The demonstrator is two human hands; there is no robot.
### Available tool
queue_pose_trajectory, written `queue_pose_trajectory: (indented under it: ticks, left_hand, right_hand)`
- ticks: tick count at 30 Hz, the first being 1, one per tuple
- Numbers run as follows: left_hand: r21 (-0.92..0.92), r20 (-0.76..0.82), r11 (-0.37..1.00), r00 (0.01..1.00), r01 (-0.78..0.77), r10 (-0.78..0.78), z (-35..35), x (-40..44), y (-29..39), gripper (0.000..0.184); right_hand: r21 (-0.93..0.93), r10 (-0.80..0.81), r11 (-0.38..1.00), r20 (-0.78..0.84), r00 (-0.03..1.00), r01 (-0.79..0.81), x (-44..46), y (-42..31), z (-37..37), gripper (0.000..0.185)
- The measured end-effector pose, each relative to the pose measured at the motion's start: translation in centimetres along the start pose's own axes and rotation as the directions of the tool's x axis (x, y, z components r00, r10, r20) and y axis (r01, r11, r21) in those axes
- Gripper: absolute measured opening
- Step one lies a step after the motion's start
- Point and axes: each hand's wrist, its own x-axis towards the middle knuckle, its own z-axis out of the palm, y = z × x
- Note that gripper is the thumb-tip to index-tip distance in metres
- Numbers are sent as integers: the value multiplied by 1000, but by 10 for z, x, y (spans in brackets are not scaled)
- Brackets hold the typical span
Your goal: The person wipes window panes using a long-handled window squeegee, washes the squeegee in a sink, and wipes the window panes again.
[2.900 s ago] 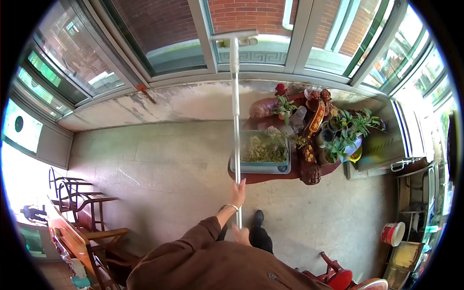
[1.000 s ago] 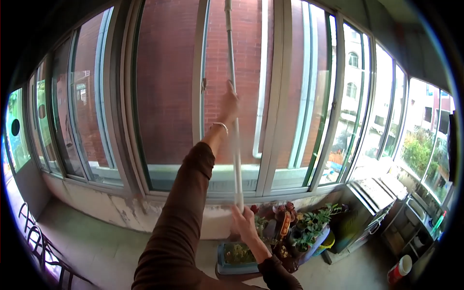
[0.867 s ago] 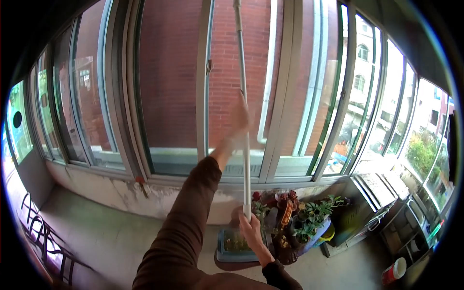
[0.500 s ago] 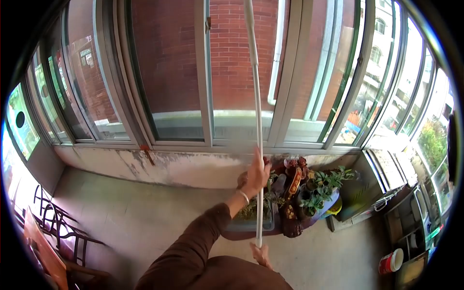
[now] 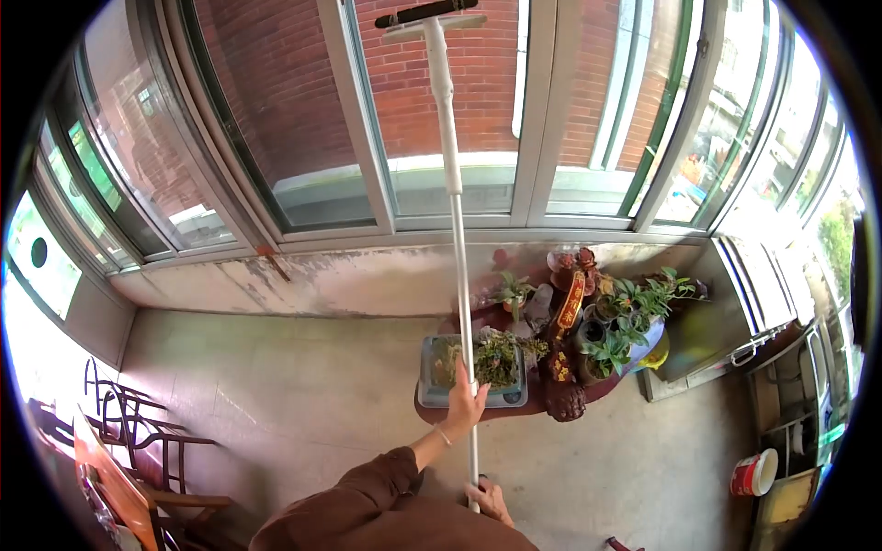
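A long-handled window squeegee (image 5: 460, 266) with a white pole and a dark strip along its head rises in front of the middle window pane (image 5: 432, 110). Whether its head (image 5: 430, 20) touches the glass I cannot tell. My left hand (image 5: 467, 404) is closed around the pole, partway up, with the arm stretched forward. Lower down, close to my body, my right hand (image 5: 493, 503) grips the pole's bottom end. Behind the pole, a clear plastic tub of green plants (image 5: 497, 358) sits on a dark reddish wooden table (image 5: 542, 409).
Leafy potted plants (image 5: 620, 335) and a carved wooden piece with gold writing (image 5: 567, 312) share the table. A metal cabinet (image 5: 703, 344) stands to the right, a red-and-white bucket (image 5: 754, 473) below it. Dark chairs (image 5: 147, 422) are at left. A peeling low wall (image 5: 367, 280) runs under the windows.
Both hands have come down and back toward my body with the pole. The squeegee's head has dropped into view at the top. The camera view has tilted and shifted slightly.
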Motion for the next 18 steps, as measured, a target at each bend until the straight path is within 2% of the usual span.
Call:
queue_pose_trajectory:
  ticks: [2, 3, 4, 5, 6, 7, 9, 10, 11, 14, 16, 18]
  left_hand:
    - [15, -103, 987, 982, -161, 161, 2, 0, -14, 75]
    - [11, -112, 986, 979, -168, 168, 0, -1, -15, 74]
    - [-49, -84, 990, 988, -133, 129, -9, 0, -8, 69]
    - [-22, -42, 997, 997, -70, 69, -17, 7, -13, 62]
    - [76, -9, 996, 999, 37, -37, -19, 23, -35, 47]
    - [40, 11, 990, 991, 132, -132, -31, 41, -27, 38]
    - [-181, 14, 949, 966, 258, -260, -52, 75, -4, 31]
    - [-297, 19, 916, 961, 269, -276, -60, 89, 14, 35]
    - [-426, 20, 871, 965, 245, -261, -64, 94, 27, 37]
    - [-491, -38, 867, 992, 87, -121, -72, 121, 45, 34]
    - [-494, -45, 866, 993, 76, -113, -73, 144, 49, 36]
    - [-477, -79, 879, 994, 28, -75, -71, 165, 47, 38]
  right_hand:
    - [139, 39, 990, 13, 999, -40, 45, -35, 5, 41]
    - [74, -99, 992, -26, 995, 101, 72, -54, 12, 39]
    - [115, -64, 991, -18, 998, 65, 96, -75, 18, 38]
    - [391, -203, 888, -137, 969, 242, 108, -118, 27, 38]
    - [331, -310, 877, -164, 936, 349, 125, -134, 28, 38]
    - [291, -350, 878, -150, 925, 380, 135, -159, 28, 37]
    - [385, -357, 850, -80, 931, 359, 149, -193, 36, 39]
    - [432, -343, 843, -29, 939, 321, 154, -199, 41, 40]
    - [427, -376, 829, -51, 925, 361, 156, -211, 41, 41]
    - [366, -435, 809, -152, 887, 460, 154, -269, 38, 43]
    - [321, -413, 828, -204, 887, 460, 170, -282, 38, 44]
    - [268, -479, 794, -275, 834, 545, 194, -288, 40, 46]
